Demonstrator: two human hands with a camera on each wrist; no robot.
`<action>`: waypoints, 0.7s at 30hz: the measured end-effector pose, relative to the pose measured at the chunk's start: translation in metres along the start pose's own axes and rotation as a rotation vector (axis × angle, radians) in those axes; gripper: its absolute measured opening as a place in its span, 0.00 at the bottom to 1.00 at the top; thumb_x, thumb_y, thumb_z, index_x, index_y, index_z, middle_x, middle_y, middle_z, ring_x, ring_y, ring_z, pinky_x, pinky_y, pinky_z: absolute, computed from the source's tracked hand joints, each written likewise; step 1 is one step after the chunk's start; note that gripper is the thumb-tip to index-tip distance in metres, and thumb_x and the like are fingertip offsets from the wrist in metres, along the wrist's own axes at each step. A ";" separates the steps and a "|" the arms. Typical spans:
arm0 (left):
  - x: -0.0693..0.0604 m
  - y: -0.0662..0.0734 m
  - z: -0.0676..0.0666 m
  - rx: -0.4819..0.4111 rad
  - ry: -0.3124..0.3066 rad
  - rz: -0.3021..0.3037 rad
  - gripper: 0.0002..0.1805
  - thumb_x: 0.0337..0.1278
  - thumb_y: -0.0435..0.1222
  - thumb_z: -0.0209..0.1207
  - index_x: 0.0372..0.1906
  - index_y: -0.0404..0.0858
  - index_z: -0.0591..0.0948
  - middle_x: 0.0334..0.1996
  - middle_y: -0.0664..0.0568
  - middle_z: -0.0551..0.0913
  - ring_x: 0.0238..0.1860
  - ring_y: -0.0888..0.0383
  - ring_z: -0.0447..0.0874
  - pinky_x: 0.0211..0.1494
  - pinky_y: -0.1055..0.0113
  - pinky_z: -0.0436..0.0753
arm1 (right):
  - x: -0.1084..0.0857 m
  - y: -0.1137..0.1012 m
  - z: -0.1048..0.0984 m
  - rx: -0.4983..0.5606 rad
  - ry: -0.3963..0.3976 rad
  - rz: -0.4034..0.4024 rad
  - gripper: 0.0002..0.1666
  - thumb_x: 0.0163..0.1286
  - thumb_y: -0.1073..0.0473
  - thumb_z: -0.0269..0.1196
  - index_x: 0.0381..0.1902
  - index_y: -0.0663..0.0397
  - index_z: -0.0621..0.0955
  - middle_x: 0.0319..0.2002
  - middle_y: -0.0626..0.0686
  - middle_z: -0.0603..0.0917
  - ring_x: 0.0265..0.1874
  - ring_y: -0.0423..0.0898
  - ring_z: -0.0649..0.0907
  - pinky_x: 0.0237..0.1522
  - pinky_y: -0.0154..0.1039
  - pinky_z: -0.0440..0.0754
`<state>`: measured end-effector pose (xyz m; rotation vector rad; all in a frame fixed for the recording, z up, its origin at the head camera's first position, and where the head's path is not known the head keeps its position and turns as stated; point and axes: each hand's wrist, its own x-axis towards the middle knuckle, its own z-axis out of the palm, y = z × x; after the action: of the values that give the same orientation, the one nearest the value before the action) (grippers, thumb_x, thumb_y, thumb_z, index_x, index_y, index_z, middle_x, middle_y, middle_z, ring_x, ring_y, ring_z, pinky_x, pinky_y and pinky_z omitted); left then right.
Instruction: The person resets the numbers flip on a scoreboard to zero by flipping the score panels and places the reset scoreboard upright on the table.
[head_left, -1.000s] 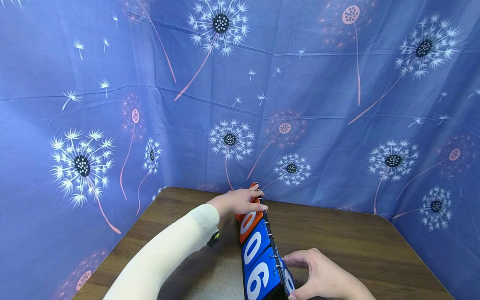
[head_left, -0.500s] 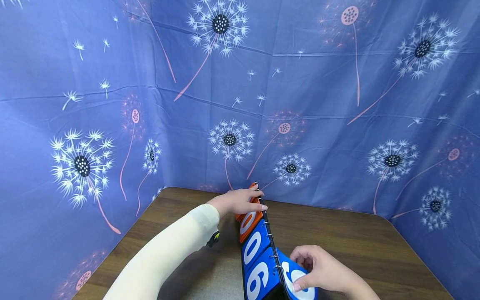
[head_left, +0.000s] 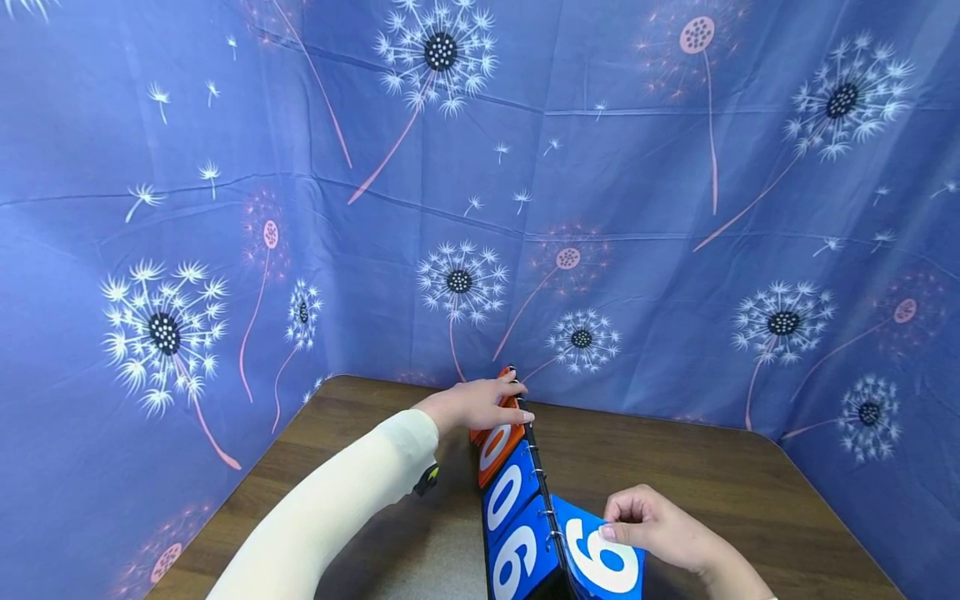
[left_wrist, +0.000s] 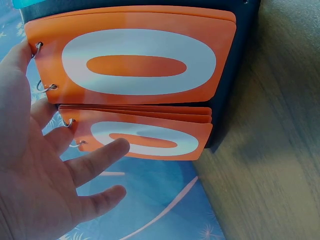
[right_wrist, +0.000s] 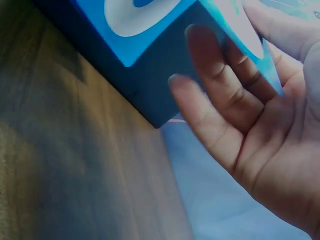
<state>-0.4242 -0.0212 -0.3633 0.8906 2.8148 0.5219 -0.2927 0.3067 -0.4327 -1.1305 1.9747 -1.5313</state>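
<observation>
"What's furthest left?"

"A blue dandelion-print curtain (head_left: 360, 250) behind a wood-grain tabletop (head_left: 322, 433). Then a cream sleeve (head_left: 330, 500) reaching in, with a small black-and-yellow device (head_left: 427, 479) at its cuff."

"And the left hand (head_left: 480, 403)?"

"It rests over the far end of the flip scoreboard (head_left: 544, 493), across the top edge. The left wrist view shows its fingers spread and fairly straight, one in front of an orange 0 card (left_wrist: 145, 139)."

"How does the scoreboard stand?"

"Like a tent on the tabletop, its ringed spine up and running away from the person. On its left face, orange cards hang at the far end, then a blue 0 card (head_left: 504, 497), and nearest another blue card (head_left: 514, 557) with a 6 or 9; I can't tell which."

"Further right?"

"A lifted blue card (head_left: 600, 560), angled out from the spine, bearing a large white numeral. The right hand (head_left: 660, 527) pinches its outer edge between thumb and fingers; in the right wrist view, two other fingers extend apart from the card."
</observation>
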 end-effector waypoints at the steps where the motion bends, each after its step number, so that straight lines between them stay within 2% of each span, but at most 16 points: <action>1: 0.000 0.000 0.000 -0.004 -0.002 0.001 0.42 0.62 0.75 0.47 0.78 0.66 0.64 0.85 0.62 0.49 0.82 0.46 0.59 0.79 0.35 0.61 | -0.001 -0.003 -0.001 -0.003 0.015 0.025 0.09 0.77 0.72 0.54 0.36 0.71 0.79 0.21 0.64 0.63 0.20 0.41 0.66 0.19 0.44 0.64; 3: 0.000 -0.001 0.000 -0.012 -0.005 0.000 0.42 0.61 0.75 0.48 0.78 0.67 0.64 0.85 0.61 0.49 0.82 0.46 0.59 0.79 0.34 0.61 | -0.005 -0.011 -0.004 -0.012 0.053 0.077 0.09 0.78 0.69 0.54 0.41 0.70 0.81 0.21 0.61 0.68 0.22 0.36 0.71 0.20 0.40 0.70; 5: -0.001 -0.001 0.000 -0.017 -0.008 0.000 0.42 0.62 0.75 0.48 0.78 0.66 0.64 0.85 0.61 0.49 0.82 0.46 0.58 0.79 0.33 0.59 | -0.009 -0.021 -0.008 0.001 0.095 0.123 0.11 0.78 0.68 0.55 0.48 0.68 0.83 0.22 0.55 0.78 0.26 0.31 0.78 0.24 0.35 0.77; 8: -0.002 0.000 -0.001 -0.016 -0.012 -0.005 0.42 0.61 0.75 0.48 0.78 0.66 0.64 0.85 0.61 0.49 0.82 0.46 0.59 0.78 0.33 0.60 | -0.016 -0.037 -0.013 0.094 0.131 0.132 0.17 0.79 0.69 0.53 0.59 0.64 0.82 0.34 0.48 0.90 0.33 0.35 0.88 0.36 0.32 0.87; 9: -0.002 0.000 -0.001 -0.016 -0.013 -0.006 0.42 0.61 0.75 0.48 0.78 0.66 0.64 0.85 0.61 0.49 0.82 0.46 0.59 0.79 0.33 0.60 | -0.018 -0.042 -0.014 0.142 0.137 0.121 0.19 0.79 0.70 0.51 0.62 0.63 0.81 0.39 0.48 0.92 0.36 0.37 0.90 0.38 0.33 0.88; 11: -0.003 0.000 -0.002 -0.014 -0.013 -0.007 0.42 0.62 0.75 0.48 0.78 0.66 0.64 0.85 0.60 0.49 0.82 0.45 0.59 0.79 0.33 0.60 | -0.021 -0.053 -0.014 0.232 0.150 0.083 0.24 0.79 0.72 0.48 0.67 0.59 0.78 0.44 0.52 0.92 0.38 0.42 0.92 0.39 0.36 0.89; 13: -0.002 0.001 -0.002 -0.009 -0.011 -0.007 0.42 0.62 0.75 0.47 0.78 0.66 0.64 0.85 0.60 0.49 0.81 0.46 0.60 0.79 0.34 0.61 | -0.023 -0.063 -0.013 0.288 0.165 0.022 0.29 0.79 0.74 0.44 0.73 0.56 0.73 0.43 0.54 0.92 0.39 0.46 0.92 0.40 0.39 0.90; 18: -0.001 0.001 -0.002 0.004 -0.010 0.001 0.42 0.62 0.75 0.47 0.79 0.66 0.63 0.85 0.62 0.49 0.82 0.47 0.59 0.79 0.34 0.60 | -0.019 -0.086 -0.001 0.332 0.169 -0.118 0.38 0.79 0.76 0.36 0.82 0.51 0.57 0.51 0.61 0.89 0.49 0.53 0.91 0.50 0.46 0.89; 21: -0.001 0.002 -0.002 0.000 -0.011 0.000 0.41 0.62 0.74 0.47 0.78 0.66 0.64 0.85 0.62 0.49 0.82 0.47 0.59 0.79 0.35 0.61 | -0.013 -0.096 0.010 0.314 0.133 -0.183 0.38 0.80 0.71 0.34 0.84 0.51 0.49 0.62 0.63 0.82 0.60 0.55 0.86 0.57 0.52 0.86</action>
<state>-0.4231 -0.0205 -0.3602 0.8912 2.8046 0.5150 -0.2436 0.3035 -0.3491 -1.1238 1.6666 -1.9756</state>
